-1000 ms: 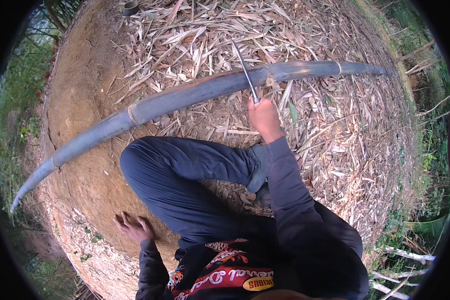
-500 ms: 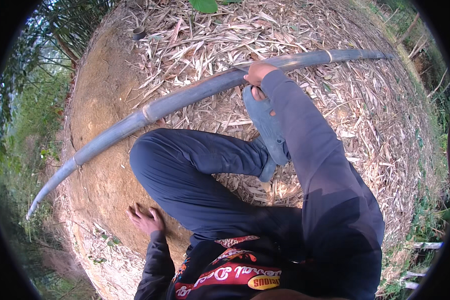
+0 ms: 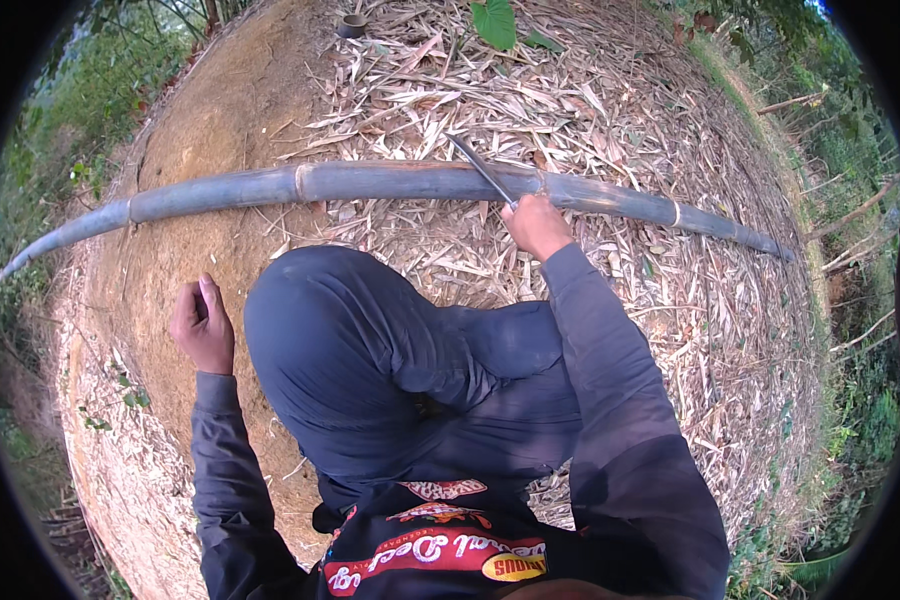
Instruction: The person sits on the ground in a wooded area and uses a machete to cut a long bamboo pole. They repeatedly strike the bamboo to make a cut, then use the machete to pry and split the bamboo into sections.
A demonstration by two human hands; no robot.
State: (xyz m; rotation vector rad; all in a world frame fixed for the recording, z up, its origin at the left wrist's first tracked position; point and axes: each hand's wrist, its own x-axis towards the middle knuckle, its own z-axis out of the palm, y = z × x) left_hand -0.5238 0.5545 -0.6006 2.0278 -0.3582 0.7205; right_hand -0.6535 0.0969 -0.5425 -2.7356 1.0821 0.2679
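Observation:
A long grey-green bamboo pole (image 3: 380, 180) lies crosswise in front of me, bent by the lens and ringed with pale nodes. My right hand (image 3: 538, 227) is closed around the handle of a knife (image 3: 481, 166). The narrow dark blade slants across the top of the pole, its tip pointing away from me to the left. Fingers hide the handle. Over the bare soil left of my knee, my left hand (image 3: 204, 325) is raised with curled fingers and thumb up; nothing shows in it. It is apart from the pole.
Dry bamboo leaves (image 3: 660, 290) cover the ground on the right; bare brown soil (image 3: 220, 110) slopes on the left. A short cup-like stub (image 3: 351, 26) and a green leaf (image 3: 494, 24) are at the far side. My bent knee (image 3: 310, 300) is close below the pole. Bushes edge both sides.
My left hand has lifted off the soil, moved forward and curled. The knife, mostly hidden before, now shows across the pole. My view has turned, and my shod foot is out of sight.

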